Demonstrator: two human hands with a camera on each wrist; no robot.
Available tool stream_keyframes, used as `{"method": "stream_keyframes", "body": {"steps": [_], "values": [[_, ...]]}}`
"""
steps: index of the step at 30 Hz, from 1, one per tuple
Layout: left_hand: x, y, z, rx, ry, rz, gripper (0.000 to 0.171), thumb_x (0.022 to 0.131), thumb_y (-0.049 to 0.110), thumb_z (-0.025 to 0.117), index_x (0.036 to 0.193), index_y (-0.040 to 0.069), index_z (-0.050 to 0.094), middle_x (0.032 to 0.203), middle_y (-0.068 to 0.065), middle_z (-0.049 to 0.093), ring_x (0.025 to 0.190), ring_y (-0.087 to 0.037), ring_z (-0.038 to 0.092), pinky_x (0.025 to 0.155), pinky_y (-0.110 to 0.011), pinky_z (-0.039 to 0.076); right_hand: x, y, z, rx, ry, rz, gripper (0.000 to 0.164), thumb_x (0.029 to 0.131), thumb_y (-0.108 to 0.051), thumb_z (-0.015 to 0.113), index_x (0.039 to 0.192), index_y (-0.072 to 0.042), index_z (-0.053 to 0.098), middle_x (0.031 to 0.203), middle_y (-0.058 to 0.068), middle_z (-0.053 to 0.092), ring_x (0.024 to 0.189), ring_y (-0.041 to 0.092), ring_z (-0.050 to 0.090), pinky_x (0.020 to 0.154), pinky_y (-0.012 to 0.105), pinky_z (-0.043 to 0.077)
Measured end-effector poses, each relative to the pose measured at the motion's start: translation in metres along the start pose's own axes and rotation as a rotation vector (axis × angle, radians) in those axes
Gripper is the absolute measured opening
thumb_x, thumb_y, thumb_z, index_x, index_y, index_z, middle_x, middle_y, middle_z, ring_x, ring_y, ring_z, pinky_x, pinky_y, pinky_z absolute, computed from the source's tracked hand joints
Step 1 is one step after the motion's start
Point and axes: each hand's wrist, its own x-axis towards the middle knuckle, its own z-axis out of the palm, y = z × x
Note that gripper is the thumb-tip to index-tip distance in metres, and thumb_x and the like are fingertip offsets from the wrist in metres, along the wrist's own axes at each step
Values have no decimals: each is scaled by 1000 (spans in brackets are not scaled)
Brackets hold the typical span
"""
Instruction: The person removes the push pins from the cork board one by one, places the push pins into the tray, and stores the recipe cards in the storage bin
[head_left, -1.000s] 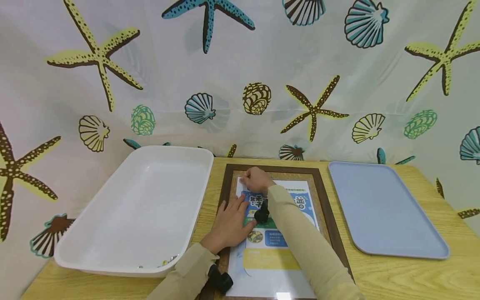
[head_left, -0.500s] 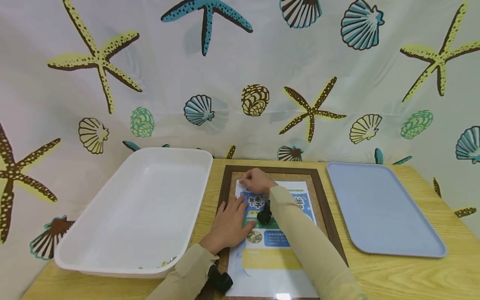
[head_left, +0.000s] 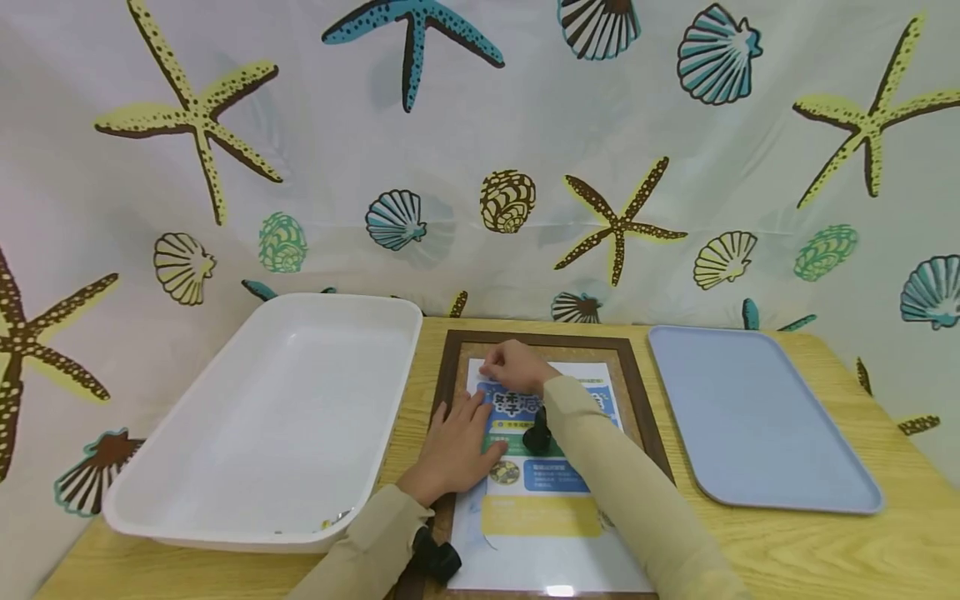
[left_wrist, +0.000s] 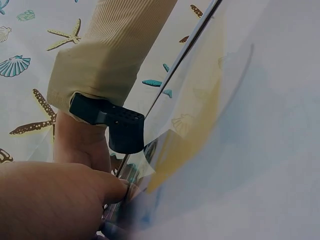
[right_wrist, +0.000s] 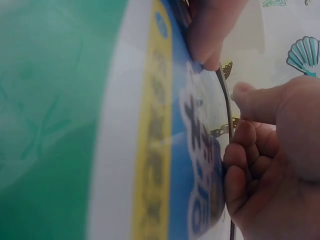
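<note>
A printed poster (head_left: pixel 540 517) with blue, green and yellow blocks lies on a cork board with a dark brown frame (head_left: pixel 651 404). My left hand (head_left: pixel 453 450) rests flat on the poster's left edge, fingers spread and pointing away. At the poster's far left corner is my right hand (head_left: pixel 517 367), its fingers curled and thumb close to the index finger. From the right wrist, the right hand (right_wrist: pixel 280 160) shows curled fingers at the sheet's edge, nothing visible between them. Left fingers (right_wrist: pixel 210 35) press the sheet nearby. The left thumb (left_wrist: pixel 60 195) lies along the sheet's surface.
To the left stands a large white bin (head_left: pixel 277 400), with a few small shiny and yellow bits (head_left: pixel 337 518) in its near corner. A light blue tray (head_left: pixel 757 417) lies on the wooden table (head_left: pixel 817 554) at right. A patterned curtain (head_left: pixel 450 150) hangs behind.
The right wrist and sleeve have shifted slightly to the right, uncovering more of the poster's lettering. The right fingers stay at the same corner, and the left hand stays in place.
</note>
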Motion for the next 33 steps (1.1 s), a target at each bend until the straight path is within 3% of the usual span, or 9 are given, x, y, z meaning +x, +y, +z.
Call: {"method": "stream_keyframes", "body": {"steps": [7, 14, 33], "values": [[-6, -2, 3, -3, -5, -13, 60, 96, 34, 56, 141, -3, 43, 153, -22, 33, 143, -41, 26, 114, -62, 17, -15, 7, 0, -42, -33, -28, 18, 98, -18, 57, 88, -8, 67, 81, 1, 62, 67, 10, 51, 66, 22, 43], [-2, -5, 6, -1, 12, -12, 60, 95, 35, 56, 140, -3, 44, 153, -22, 33, 143, -40, 26, 113, -62, 18, -27, 20, -11, -40, -5, 12, 16, 97, -20, 58, 87, -9, 65, 77, 1, 57, 65, 11, 48, 61, 22, 39], [8, 2, 5, 7, 22, 3, 60, 95, 35, 56, 140, -2, 44, 152, -22, 33, 143, -41, 26, 113, -63, 18, -55, 38, -39, -42, 45, 21, 16, 97, -17, 58, 87, -7, 65, 79, 2, 60, 68, 12, 50, 66, 25, 41]]}}
